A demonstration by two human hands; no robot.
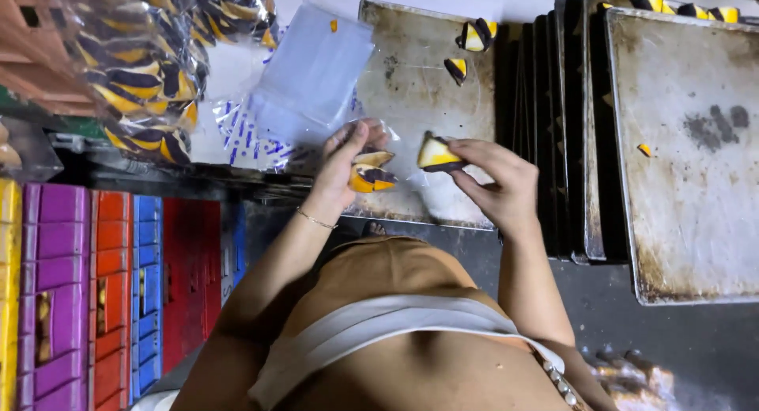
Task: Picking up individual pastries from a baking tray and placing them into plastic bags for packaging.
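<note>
My left hand (346, 159) grips a small clear plastic bag (378, 170) that has yellow and dark cake slices inside. My right hand (494, 181) pinches another yellow and dark cake slice (436, 155) at the bag's mouth. Both hands hover over a worn metal baking tray (411, 87). Two more slices (477, 34) lie near the far edge of that tray, with one (455, 69) a little closer to me.
A stack of clear empty bags (316, 67) lies left of the tray. Filled bags of slices (150, 63) pile up at far left. Coloured plastic crates (103, 284) stand at lower left. More baking trays (688, 158) stack at right, one with a crumb (645, 150).
</note>
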